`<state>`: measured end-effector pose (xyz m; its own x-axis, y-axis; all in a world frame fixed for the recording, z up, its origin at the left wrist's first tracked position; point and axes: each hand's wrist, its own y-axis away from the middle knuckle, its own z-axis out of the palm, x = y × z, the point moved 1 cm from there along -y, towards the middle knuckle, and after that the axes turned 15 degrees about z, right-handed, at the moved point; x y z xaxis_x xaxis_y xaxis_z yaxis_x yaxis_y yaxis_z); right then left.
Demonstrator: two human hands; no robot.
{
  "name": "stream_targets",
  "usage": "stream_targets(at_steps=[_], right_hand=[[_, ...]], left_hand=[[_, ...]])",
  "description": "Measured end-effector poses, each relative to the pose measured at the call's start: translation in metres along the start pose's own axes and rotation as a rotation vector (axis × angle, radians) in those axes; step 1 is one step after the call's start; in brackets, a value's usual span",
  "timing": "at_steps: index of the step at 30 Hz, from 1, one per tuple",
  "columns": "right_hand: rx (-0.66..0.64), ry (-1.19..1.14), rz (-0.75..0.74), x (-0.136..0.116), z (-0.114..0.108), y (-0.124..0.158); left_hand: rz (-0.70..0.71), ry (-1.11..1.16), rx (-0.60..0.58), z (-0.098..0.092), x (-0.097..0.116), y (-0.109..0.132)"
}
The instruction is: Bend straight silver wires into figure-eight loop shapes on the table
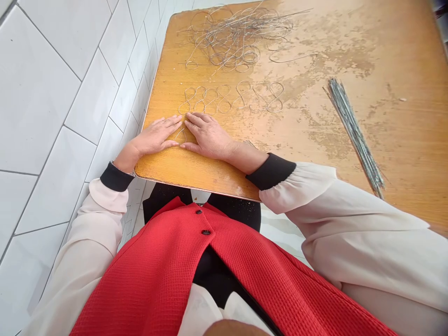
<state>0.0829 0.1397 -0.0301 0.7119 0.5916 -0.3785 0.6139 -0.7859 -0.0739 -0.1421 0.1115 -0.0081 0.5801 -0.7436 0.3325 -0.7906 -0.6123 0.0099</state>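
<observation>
Both hands rest on the wooden table near its front left corner, with a thin bent wire (181, 135) lying between them. My left hand (156, 135) lies palm down, its fingers stretched out and thumb spread, the tips at the wire. Facing it, my right hand (208, 135) is also flat with the thumb apart, its fingertips touching or close to the same wire. Part of the wire is hidden under the fingers. Just beyond the hands runs a row of several wires bent into S or figure-eight shapes (275, 97).
A loose tangle of curled wires (238, 37) lies at the table's far side. To the right is a bundle of straight grey wires (355, 135). The worn table (297, 126) stands beside a white tiled wall (45, 116) on the left.
</observation>
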Motion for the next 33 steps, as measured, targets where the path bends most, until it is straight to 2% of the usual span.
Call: stream_targets(at_steps=[7,18,28,33], right_hand=[[0.014,0.01,-0.007,0.001,0.004,0.0],[0.02,0.021,-0.019,-0.002,0.002,0.002],[0.005,0.03,-0.021,-0.004,0.004,0.002],[0.008,0.031,-0.021,-0.003,0.006,0.001]], left_hand=[[0.035,0.032,-0.039,-0.008,-0.004,0.004],[0.011,-0.036,0.105,0.005,-0.005,0.0],[-0.052,-0.121,0.144,0.014,0.008,-0.003],[-0.064,-0.1,0.181,0.017,0.007,-0.004]])
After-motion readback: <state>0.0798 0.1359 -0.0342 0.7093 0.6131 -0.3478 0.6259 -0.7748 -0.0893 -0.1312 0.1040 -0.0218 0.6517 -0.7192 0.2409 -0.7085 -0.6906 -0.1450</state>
